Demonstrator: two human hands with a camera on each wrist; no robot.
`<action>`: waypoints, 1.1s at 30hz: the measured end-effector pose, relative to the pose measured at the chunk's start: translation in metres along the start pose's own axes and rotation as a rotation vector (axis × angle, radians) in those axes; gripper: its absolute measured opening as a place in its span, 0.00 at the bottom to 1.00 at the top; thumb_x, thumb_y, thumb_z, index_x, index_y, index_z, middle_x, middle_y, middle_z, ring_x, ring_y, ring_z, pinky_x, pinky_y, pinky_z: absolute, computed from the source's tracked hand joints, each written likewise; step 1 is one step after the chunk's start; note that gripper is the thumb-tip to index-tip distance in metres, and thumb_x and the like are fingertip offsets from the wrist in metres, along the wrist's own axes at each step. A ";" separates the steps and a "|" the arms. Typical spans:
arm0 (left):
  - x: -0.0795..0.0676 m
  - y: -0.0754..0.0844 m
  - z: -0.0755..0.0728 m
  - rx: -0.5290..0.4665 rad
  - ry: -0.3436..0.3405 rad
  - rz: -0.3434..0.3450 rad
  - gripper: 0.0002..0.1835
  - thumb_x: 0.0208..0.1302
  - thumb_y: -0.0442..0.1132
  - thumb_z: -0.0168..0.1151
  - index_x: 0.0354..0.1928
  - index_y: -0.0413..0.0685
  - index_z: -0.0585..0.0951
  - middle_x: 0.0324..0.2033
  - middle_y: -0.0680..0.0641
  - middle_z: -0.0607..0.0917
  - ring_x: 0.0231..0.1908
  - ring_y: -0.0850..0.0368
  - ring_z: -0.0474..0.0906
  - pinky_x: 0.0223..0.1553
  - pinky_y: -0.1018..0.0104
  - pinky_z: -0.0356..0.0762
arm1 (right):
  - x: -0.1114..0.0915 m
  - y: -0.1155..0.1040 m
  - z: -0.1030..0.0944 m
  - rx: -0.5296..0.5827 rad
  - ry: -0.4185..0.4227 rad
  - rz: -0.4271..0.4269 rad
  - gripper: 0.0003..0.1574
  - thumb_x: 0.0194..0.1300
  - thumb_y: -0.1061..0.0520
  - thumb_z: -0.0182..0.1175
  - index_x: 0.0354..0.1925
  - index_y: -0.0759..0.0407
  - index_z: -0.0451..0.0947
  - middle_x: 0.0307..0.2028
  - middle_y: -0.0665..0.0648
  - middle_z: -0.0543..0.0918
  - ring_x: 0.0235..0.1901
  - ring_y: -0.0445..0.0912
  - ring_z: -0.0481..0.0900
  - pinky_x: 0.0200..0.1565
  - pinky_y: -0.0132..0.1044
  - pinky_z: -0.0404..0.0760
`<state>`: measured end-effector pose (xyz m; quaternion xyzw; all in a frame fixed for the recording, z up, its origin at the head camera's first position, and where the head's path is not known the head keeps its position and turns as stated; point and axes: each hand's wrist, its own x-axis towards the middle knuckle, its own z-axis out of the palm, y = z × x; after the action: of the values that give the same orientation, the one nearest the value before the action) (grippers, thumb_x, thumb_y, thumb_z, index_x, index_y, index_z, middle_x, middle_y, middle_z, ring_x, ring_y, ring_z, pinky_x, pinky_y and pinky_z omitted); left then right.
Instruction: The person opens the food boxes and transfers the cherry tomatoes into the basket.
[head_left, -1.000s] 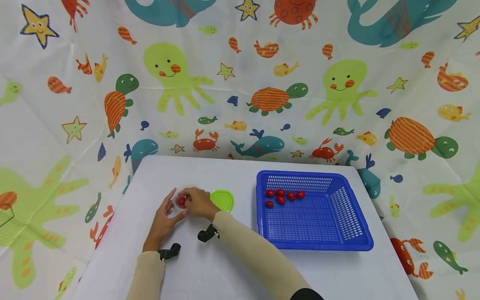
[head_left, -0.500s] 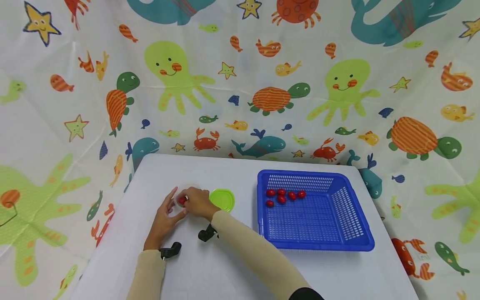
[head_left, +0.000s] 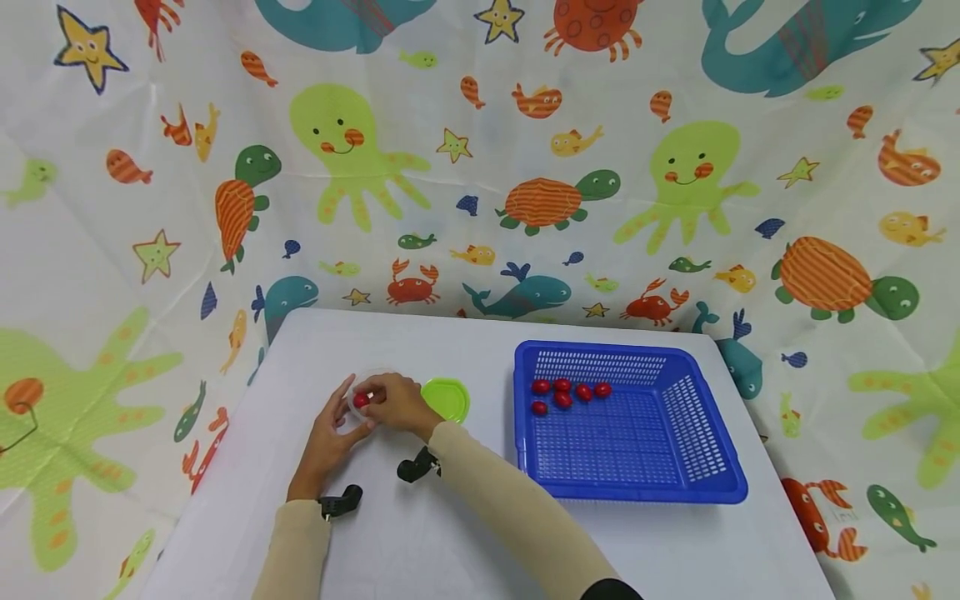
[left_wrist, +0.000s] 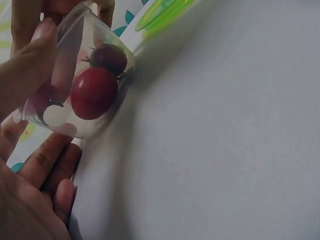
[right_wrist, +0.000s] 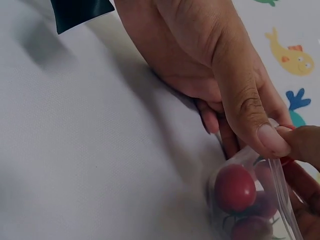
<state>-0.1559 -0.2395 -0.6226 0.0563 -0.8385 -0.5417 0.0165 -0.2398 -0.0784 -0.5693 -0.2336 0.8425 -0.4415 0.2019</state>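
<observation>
Barely any change: left hand [head_left: 330, 433] still cups clear plastic cup [left_wrist: 75, 85] on white table [head_left: 465, 533], left of green lid [head_left: 446, 398]; right hand [head_left: 397, 404] keeps pinching rim. Cherry tomatoes [left_wrist: 95, 90] remain inside cup; work paused there.

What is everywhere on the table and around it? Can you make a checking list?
Surface: white table, bare in front.
Job's things: clear cup with cherry tomatoes inside; green lid beside it; blue basket with six tomatoes.
Clutter: nothing seen.
Hands: left hand holds the cup; right hand pinches its rim.
Cables: nothing seen.
Surroundings: sea-animal curtain.
</observation>
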 end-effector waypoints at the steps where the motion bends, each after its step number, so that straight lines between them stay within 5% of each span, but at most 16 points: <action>1: 0.000 0.000 0.000 -0.001 0.002 0.001 0.52 0.69 0.46 0.74 0.86 0.62 0.52 0.80 0.35 0.66 0.80 0.32 0.60 0.78 0.28 0.59 | 0.000 -0.001 0.000 0.015 0.002 0.007 0.20 0.67 0.59 0.75 0.56 0.42 0.89 0.40 0.39 0.86 0.38 0.33 0.80 0.44 0.28 0.82; 20: 0.002 0.000 0.000 -0.010 -0.013 -0.035 0.53 0.69 0.51 0.74 0.86 0.70 0.50 0.84 0.40 0.59 0.81 0.34 0.59 0.80 0.29 0.55 | -0.009 0.005 -0.008 0.139 0.111 -0.056 0.20 0.69 0.55 0.73 0.58 0.44 0.88 0.48 0.42 0.89 0.41 0.33 0.82 0.44 0.22 0.85; 26: 0.000 0.000 -0.001 -0.003 -0.016 -0.068 0.54 0.68 0.55 0.74 0.86 0.73 0.49 0.87 0.48 0.50 0.83 0.34 0.55 0.80 0.31 0.54 | -0.013 0.003 -0.011 0.163 0.165 -0.012 0.19 0.71 0.53 0.72 0.59 0.41 0.88 0.50 0.41 0.89 0.41 0.33 0.83 0.42 0.24 0.86; 33: 0.001 -0.001 0.000 -0.063 -0.019 -0.054 0.57 0.67 0.47 0.76 0.87 0.68 0.47 0.83 0.41 0.61 0.84 0.32 0.49 0.80 0.27 0.50 | -0.018 0.007 -0.013 0.194 0.185 0.023 0.19 0.72 0.51 0.71 0.59 0.40 0.88 0.49 0.39 0.90 0.42 0.33 0.84 0.44 0.25 0.87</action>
<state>-0.1571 -0.2403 -0.6238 0.0733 -0.8193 -0.5686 -0.0041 -0.2337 -0.0566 -0.5657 -0.1613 0.8134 -0.5383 0.1501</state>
